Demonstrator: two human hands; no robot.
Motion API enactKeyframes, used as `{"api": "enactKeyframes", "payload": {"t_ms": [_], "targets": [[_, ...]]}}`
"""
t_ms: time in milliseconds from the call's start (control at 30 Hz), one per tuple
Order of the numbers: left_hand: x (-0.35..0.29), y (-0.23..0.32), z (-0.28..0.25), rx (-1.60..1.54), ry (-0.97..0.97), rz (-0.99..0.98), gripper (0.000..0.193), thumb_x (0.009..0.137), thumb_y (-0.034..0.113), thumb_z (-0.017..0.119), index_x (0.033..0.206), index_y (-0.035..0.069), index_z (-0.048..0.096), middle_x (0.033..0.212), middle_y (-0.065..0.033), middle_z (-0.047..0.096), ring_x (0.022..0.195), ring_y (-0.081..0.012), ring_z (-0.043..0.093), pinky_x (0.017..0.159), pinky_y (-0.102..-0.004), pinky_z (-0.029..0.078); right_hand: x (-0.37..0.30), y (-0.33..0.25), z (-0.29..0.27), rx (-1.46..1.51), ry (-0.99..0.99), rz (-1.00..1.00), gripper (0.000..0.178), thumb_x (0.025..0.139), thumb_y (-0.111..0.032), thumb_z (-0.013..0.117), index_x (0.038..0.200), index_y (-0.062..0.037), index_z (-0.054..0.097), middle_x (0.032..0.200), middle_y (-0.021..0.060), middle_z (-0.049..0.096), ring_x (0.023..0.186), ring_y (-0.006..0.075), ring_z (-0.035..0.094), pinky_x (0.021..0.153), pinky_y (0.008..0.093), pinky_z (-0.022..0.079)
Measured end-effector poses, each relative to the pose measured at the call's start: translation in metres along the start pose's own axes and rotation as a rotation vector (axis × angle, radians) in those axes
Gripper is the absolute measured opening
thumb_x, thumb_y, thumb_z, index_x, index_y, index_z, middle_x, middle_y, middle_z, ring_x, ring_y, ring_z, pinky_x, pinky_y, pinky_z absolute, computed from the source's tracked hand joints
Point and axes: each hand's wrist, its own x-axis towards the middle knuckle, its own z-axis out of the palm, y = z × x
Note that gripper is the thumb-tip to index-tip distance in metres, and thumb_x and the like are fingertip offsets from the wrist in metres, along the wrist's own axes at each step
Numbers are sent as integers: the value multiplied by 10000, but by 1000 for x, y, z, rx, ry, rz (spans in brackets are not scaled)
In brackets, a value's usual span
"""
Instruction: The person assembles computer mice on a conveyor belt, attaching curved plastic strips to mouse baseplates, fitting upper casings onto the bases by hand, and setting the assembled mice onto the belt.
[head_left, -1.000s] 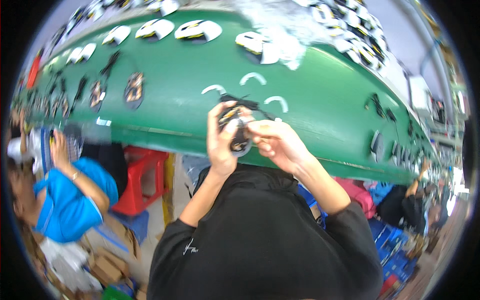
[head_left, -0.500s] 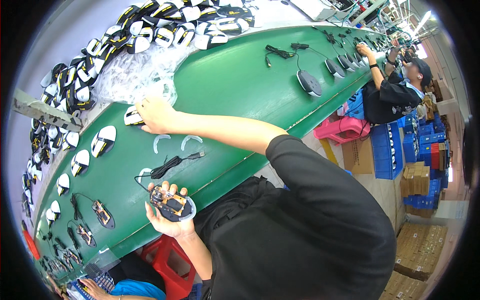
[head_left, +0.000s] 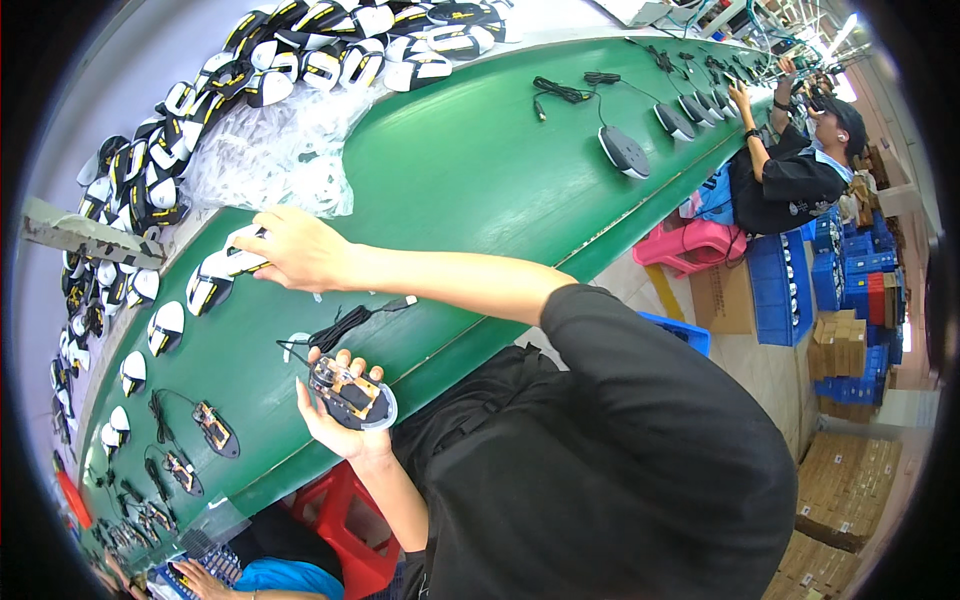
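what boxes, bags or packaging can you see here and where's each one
Cardboard boxes: brown, stacked on the floor at lower right.
Single carton: brown, beside the pink stool.
Blue crates: plastic, stacked right of the carton.
Clear plastic bags: crumpled heap at the green belt's far edge, by the white-and-black mouse shells.
No screens or signs are plainly visible.

Left hand [head_left: 340, 420] cradles mouse base [head_left: 352, 395]; right hand [head_left: 300, 250] grips shell [head_left: 240, 262].
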Motion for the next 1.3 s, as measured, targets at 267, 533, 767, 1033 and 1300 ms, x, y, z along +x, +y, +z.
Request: {"api": "enactKeyframes", "payload": {"t_ms": [267, 533, 767, 1033, 1300], "targets": [[13, 1, 5, 167, 185, 145, 473, 1017, 371, 333, 1418, 134, 419, 1263, -102, 568, 1158, -276, 548, 1003, -450, 443, -64, -123, -117, 241, -244, 304, 474, 855, -331, 665, 1272, -116, 593, 1019, 143, 591, 872, 309, 556, 800, 408, 472], [22, -12, 30, 259, 228, 205, 449, 1039, 381, 337, 1370, 102, 456, 1241, -88, 567, 1120, -242, 564, 971, -406, 466, -69, -105, -118, 458, -229, 593, 474, 849, -307, 667, 1292, -158, 590, 942, 88, 601, 799, 287, 568, 767, 390, 487], [17, -8, 43, 220, 128, 257, 585, 1028, 459, 286, 1437, 42, 330, 1422, -163, 425, 1323, -291, 405, 1135, -444, 296, -76, -115, -108, 399, -265, 389, 493, 856, -306, 652, 1309, -131, 567, 1101, 133, 562, 831, 290, 547, 781, 393, 492], [25, 1, 19, 206, -42, 149, 676, 922, 247, 550, 1471, -1, 243, 1517, -186, 312, 1413, -307, 295, 1174, -451, 246, -85, -109, -120, 605, -235, 552, 592, 847, -190, 690, 1388, -68, 483, 1319, 183, 528, 1011, 277, 593, 875, 369, 497], [18, 7, 12, 365, -153, 95, 590, 778, 280, 689, 1240, -42, 513, 1204, -253, 578, 1178, -360, 537, 1048, -481, 404, -78, -107, -162, 600, -282, 669, 513, 635, -156, 886, 1068, 13, 670, 973, 99, 709, 856, 155, 664, 807, 279, 508]]}}
